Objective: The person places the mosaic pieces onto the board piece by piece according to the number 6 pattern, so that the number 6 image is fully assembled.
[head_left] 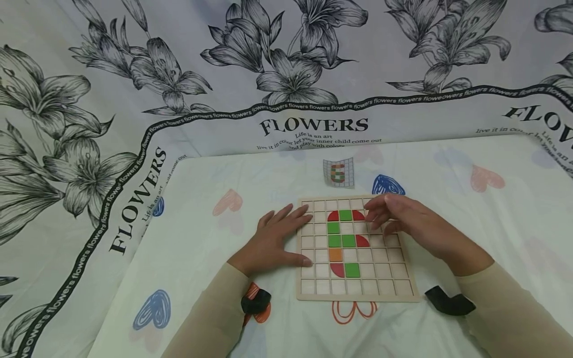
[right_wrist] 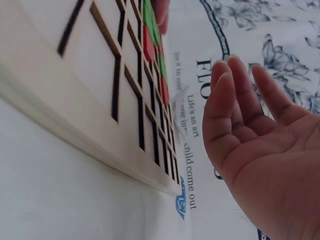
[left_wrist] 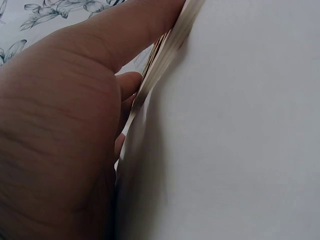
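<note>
A wooden grid board (head_left: 358, 298) lies flat, with several green squares (head_left: 352, 270), red rounded pieces (head_left: 362, 241) and one orange square (head_left: 335, 254) set in its cells. My left hand (head_left: 270, 243) rests along the board's left edge, fingers spread and thumb on the frame; the left wrist view shows the thumb against the board's side. Over the upper right cells hovers my right hand (head_left: 423, 228), its fingers loosely bent. No piece shows between those fingers in the right wrist view, where the hand (right_wrist: 265, 150) is apart from the board.
A small printed card (head_left: 338, 173) with a coloured grid pattern lies just behind the board. Underneath is a pale cloth (head_left: 201, 258) with printed hearts. A flower-patterned fabric (head_left: 179, 99) with a black lettered band rises behind and to the left.
</note>
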### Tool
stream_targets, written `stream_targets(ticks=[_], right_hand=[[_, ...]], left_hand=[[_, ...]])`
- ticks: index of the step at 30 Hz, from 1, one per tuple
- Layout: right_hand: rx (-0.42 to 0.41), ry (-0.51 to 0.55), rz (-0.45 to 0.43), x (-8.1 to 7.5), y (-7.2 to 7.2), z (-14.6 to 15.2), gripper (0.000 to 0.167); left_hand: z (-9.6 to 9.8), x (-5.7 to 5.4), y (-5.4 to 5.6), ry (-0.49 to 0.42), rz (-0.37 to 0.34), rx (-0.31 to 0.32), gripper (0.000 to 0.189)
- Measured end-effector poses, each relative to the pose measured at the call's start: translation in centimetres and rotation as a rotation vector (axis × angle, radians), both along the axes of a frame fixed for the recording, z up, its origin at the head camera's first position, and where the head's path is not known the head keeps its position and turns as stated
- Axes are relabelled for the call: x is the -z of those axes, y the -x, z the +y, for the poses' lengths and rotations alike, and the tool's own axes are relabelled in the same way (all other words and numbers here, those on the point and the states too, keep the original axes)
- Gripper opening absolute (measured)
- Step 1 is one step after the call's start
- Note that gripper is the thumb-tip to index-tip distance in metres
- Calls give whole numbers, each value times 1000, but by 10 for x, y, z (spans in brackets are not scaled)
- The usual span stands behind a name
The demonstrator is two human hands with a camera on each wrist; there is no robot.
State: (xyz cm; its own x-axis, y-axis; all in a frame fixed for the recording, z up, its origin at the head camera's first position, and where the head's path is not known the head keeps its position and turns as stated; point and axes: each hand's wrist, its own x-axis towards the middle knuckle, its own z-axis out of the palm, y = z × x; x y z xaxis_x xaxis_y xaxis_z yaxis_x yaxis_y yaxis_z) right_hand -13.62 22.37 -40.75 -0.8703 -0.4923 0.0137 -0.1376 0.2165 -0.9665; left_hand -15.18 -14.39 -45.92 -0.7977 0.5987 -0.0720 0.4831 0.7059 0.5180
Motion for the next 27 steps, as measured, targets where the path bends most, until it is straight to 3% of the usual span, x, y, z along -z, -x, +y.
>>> stream_targets(ticks=[14, 22, 27], right_hand=[[20, -11, 119, -17, -2, 24, 44], [41, -5, 117, -19, -3, 38, 40], [80, -59, 95, -14, -5, 48, 36]], left_hand=[[2, -2, -1, 17, -4, -4, 106], [2, -3, -1, 22, -6, -7, 105], [2, -2, -1, 16, -14, -5, 106]])
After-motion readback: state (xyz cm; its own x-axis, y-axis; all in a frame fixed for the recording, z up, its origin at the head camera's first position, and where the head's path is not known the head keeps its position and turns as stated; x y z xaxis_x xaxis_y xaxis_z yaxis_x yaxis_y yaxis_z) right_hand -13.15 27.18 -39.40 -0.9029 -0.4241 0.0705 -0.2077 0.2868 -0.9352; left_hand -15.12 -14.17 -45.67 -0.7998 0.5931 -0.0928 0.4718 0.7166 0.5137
